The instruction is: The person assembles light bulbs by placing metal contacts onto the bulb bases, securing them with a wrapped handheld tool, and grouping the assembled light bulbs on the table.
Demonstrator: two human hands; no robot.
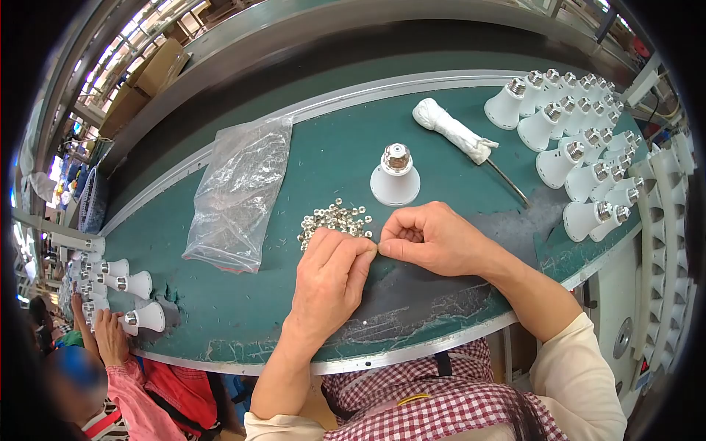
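My left hand [329, 283] and my right hand [440, 239] meet above the near part of the green bench, fingertips pinched together and touching. Whatever they hold, if anything, is too small or hidden to make out. Just beyond my left fingers lies a loose pile of small round metal caps [337, 219], with thin pins scattered around it. A single white bulb housing with a silver screw base [396, 180] stands upright beyond my right hand. To its right rests a screwdriver-like tool [457, 134], its handle wrapped in white cloth and its metal shaft pointing toward me.
A clear plastic bag [241, 192] lies left of the caps. Several white bulb housings [538, 128] crowd the right side of the bench, and others [134, 285] lie at the left. There, another person's hand [110, 338] touches a housing. A metal rail [353, 95] borders the far edge.
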